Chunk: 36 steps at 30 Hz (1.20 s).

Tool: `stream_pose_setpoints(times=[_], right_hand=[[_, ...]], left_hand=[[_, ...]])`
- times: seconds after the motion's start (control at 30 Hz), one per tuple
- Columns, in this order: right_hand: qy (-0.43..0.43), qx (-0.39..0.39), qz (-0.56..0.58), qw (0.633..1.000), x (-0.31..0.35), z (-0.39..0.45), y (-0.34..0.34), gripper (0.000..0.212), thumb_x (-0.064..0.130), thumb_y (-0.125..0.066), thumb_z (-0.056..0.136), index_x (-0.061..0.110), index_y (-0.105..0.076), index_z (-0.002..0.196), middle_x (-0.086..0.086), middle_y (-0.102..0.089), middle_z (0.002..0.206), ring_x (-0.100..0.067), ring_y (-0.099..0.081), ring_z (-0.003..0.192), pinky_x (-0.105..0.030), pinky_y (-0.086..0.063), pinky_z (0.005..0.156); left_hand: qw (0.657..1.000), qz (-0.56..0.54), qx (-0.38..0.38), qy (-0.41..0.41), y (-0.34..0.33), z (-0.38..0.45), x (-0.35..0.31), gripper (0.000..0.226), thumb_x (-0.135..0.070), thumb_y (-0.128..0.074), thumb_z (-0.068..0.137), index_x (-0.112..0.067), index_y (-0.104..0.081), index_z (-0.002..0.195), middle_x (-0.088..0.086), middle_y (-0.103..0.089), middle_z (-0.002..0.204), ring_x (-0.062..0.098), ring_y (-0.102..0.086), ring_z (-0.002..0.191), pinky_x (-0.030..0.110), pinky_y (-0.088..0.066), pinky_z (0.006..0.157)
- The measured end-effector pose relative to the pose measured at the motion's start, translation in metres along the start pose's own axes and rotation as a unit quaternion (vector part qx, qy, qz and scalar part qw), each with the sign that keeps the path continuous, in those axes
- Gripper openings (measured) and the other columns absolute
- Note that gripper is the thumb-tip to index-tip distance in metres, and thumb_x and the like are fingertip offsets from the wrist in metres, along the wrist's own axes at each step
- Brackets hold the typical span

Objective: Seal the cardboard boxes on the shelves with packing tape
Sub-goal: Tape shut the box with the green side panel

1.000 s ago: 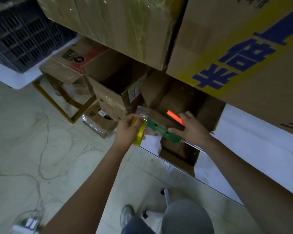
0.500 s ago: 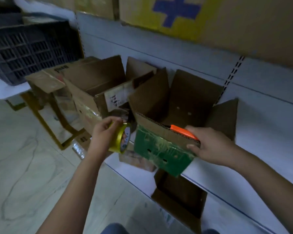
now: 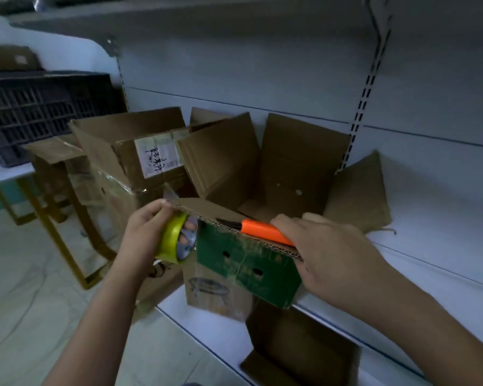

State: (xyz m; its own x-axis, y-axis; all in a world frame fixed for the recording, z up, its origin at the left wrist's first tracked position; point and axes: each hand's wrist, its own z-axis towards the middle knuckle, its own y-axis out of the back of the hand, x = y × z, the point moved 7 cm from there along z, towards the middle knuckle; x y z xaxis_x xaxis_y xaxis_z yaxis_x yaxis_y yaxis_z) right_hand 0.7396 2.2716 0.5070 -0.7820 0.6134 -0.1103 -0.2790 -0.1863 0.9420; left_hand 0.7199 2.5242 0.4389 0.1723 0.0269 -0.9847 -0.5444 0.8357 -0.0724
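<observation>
The view has lifted to the open box (image 3: 265, 196) on the shelf (image 3: 430, 218), flaps still up. The left hand (image 3: 145, 235) grips the tape roll (image 3: 172, 238) at the near flap; the right hand (image 3: 326, 246) clasps an orange cutter (image 3: 265, 231). Sealing appears not yet begun.

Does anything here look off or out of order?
The open box on the shelf has all four flaps splayed, unsealed. The neighbouring box to its left looks crumpled, with loose clear wrap peeling off its side.
</observation>
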Motion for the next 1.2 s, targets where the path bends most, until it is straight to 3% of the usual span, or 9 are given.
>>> stream_pose_setpoints(times=[0.1, 0.47, 0.6, 0.67, 0.73, 0.83, 0.93, 1.07, 1.2], right_hand=[[-0.039, 0.001, 0.034, 0.999, -0.024, -0.035, 0.013, 0.033, 0.033, -0.057, 0.094, 0.042, -0.04, 0.12, 0.024, -0.034, 0.079, -0.002, -0.033, 0.073, -0.023, -0.034, 0.056], [-0.139, -0.098, 0.065, 0.983, -0.088, -0.094, 0.071, 0.04, 0.044, -0.073, 0.078, 0.054, -0.039, 0.096, 0.015, -0.052, 0.082, -0.006, -0.047, 0.073, -0.028, -0.036, 0.057], [-0.03, -0.209, -0.025, 0.977, -0.062, -0.068, 0.122, 0.027, 0.022, -0.065, 0.077, 0.038, -0.045, 0.086, 0.015, -0.043, 0.076, -0.016, -0.041, 0.075, -0.03, -0.031, 0.057], [-0.045, -0.212, -0.04, 0.975, -0.077, -0.064, 0.125, 0.027, 0.019, -0.072, 0.075, 0.031, -0.053, 0.089, 0.005, -0.045, 0.081, -0.022, -0.048, 0.073, -0.032, -0.035, 0.057], [-0.061, -0.205, -0.048, 0.976, -0.107, -0.077, 0.11, 0.036, 0.009, -0.074, 0.07, 0.029, -0.053, 0.09, 0.0, -0.047, 0.083, -0.024, -0.05, 0.075, -0.036, -0.045, 0.058], [-0.057, -0.208, -0.093, 0.972, -0.15, -0.126, 0.072, 0.046, -0.004, -0.072, 0.062, 0.026, -0.046, 0.086, 0.001, -0.052, 0.075, -0.026, -0.045, 0.081, -0.045, -0.047, 0.048], [-0.156, -0.261, -0.129, 0.944, -0.199, -0.175, 0.056, 0.045, -0.01, -0.075, 0.055, 0.018, -0.057, 0.085, -0.002, -0.059, 0.076, -0.03, -0.051, 0.082, -0.039, -0.047, 0.043], [-0.218, -0.302, -0.096, 0.923, -0.234, -0.199, 0.058, 0.046, -0.003, -0.067, 0.071, 0.022, -0.068, 0.109, -0.002, -0.071, 0.11, -0.027, -0.056, 0.098, -0.039, -0.055, 0.068], [-0.234, -0.377, 0.172, 0.88, -0.215, -0.203, 0.047, 0.035, 0.013, -0.061, 0.093, 0.026, -0.064, 0.125, 0.005, -0.064, 0.125, -0.018, -0.061, 0.114, -0.015, -0.043, 0.093]], left_hand=[[0.999, -0.033, 0.001, 0.001, 0.015, -0.011, -0.005, 0.022, -0.012, -0.053, 0.098, -0.009, -0.067, 0.08, 0.007, -0.069, 0.062, 0.016, -0.057, 0.045, 0.023, -0.052, 0.047], [0.997, -0.004, 0.042, -0.07, -0.03, -0.057, -0.046, 0.019, -0.018, -0.051, 0.102, -0.01, -0.067, 0.102, 0.002, -0.077, 0.087, 0.011, -0.074, 0.074, 0.026, -0.059, 0.059], [0.999, -0.005, -0.009, -0.046, -0.034, -0.062, -0.042, 0.023, -0.026, -0.058, 0.1, -0.031, -0.074, 0.084, -0.003, -0.072, 0.077, 0.023, -0.064, 0.074, 0.05, -0.056, 0.077], [0.999, -0.005, -0.006, -0.042, -0.04, -0.066, -0.035, 0.019, -0.027, -0.061, 0.099, -0.034, -0.073, 0.087, 0.005, -0.071, 0.093, 0.031, -0.064, 0.086, 0.062, -0.054, 0.089], [0.998, -0.005, 0.005, -0.07, -0.052, -0.076, -0.033, 0.014, -0.025, -0.061, 0.099, -0.03, -0.073, 0.094, 0.003, -0.073, 0.099, 0.031, -0.068, 0.095, 0.054, -0.057, 0.089], [0.992, -0.023, 0.025, -0.125, -0.07, -0.09, -0.037, 0.012, -0.016, -0.056, 0.1, -0.016, -0.068, 0.098, -0.012, -0.074, 0.081, 0.008, -0.07, 0.076, 0.02, -0.056, 0.064], [0.984, -0.025, 0.063, -0.162, -0.096, -0.096, -0.041, 0.012, -0.015, -0.057, 0.1, -0.017, -0.068, 0.097, -0.004, -0.077, 0.091, 0.016, -0.072, 0.086, 0.029, -0.057, 0.071], [0.973, -0.049, 0.12, -0.189, -0.146, -0.105, -0.045, 0.009, -0.014, -0.057, 0.1, -0.009, -0.065, 0.101, 0.009, -0.076, 0.107, 0.029, -0.072, 0.104, 0.05, -0.059, 0.086], [0.964, -0.068, 0.14, -0.214, -0.166, -0.111, -0.056, 0.011, -0.012, -0.055, 0.099, -0.005, -0.062, 0.104, 0.01, -0.075, 0.11, 0.027, -0.071, 0.108, 0.052, -0.055, 0.093]])
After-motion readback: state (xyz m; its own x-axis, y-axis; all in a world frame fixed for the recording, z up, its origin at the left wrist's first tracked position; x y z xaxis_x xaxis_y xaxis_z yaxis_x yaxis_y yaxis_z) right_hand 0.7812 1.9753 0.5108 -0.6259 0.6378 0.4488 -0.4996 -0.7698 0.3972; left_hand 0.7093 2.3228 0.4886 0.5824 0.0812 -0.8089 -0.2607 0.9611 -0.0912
